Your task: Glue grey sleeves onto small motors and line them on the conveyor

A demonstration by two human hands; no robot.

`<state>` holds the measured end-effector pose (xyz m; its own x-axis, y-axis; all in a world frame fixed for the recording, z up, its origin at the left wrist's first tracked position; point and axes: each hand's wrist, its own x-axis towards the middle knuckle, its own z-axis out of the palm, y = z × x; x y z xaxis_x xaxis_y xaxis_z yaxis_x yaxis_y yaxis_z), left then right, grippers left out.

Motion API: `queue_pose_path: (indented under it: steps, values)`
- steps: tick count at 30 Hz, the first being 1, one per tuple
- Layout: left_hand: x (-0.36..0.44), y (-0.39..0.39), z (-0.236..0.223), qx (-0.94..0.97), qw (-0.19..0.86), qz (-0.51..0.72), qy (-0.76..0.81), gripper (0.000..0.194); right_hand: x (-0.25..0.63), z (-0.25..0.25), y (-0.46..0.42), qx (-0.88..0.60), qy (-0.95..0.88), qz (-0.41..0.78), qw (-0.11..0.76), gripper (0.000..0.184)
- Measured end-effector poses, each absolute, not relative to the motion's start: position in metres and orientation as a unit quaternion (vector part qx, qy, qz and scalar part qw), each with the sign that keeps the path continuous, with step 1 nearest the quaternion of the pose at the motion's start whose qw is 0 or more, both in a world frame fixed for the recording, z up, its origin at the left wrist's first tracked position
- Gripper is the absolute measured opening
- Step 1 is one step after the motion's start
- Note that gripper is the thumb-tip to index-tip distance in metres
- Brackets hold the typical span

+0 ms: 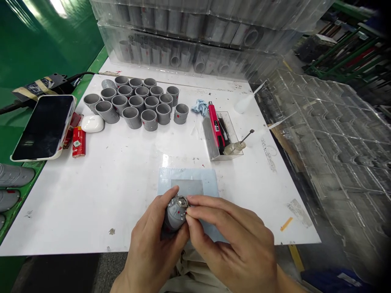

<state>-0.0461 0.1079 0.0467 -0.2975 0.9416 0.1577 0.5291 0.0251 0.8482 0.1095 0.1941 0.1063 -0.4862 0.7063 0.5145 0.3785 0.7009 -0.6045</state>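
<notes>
Near the table's front edge, my left hand [154, 240] is wrapped around a grey, dome-topped cylindrical part [176, 213]. The part has a round metallic-looking ring at its tip and small red marks on its side. My right hand [232, 240] has its thumb and fingertips pinched together against the part's right side. Whatever lies between those fingertips is too small or hidden to make out. Beneath both hands is a light blue cloth [210, 177] with a grey rectangular sheet [187, 186] on it, partly covered by the hands.
Several grey open cups [132, 118] stand at the back left. A clear box [214, 150] holds a red tool [216, 128] and a small bottle [233, 148]. A phone [44, 128] and white case [92, 123] lie left. Clear trays [183, 55] are stacked behind.
</notes>
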Motion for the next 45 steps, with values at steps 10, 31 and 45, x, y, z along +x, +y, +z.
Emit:
queue_pose_path:
  steps: [10,31,45]
  values:
    - [-0.042,0.114,0.046,0.535,0.228,0.462,0.670,0.050,0.110,0.105,0.196,-0.335,-0.822,0.244,0.390,0.018]
    - [-0.046,0.114,0.046,0.561,0.208,0.443,0.667,0.051,0.109,0.104,0.200,-0.347,-0.768,0.368,0.394,0.013]
    - [-0.047,0.107,0.049,0.486,0.302,0.444,0.690,0.050,0.127,0.107,0.208,-0.352,-0.771,0.367,0.384,0.016]
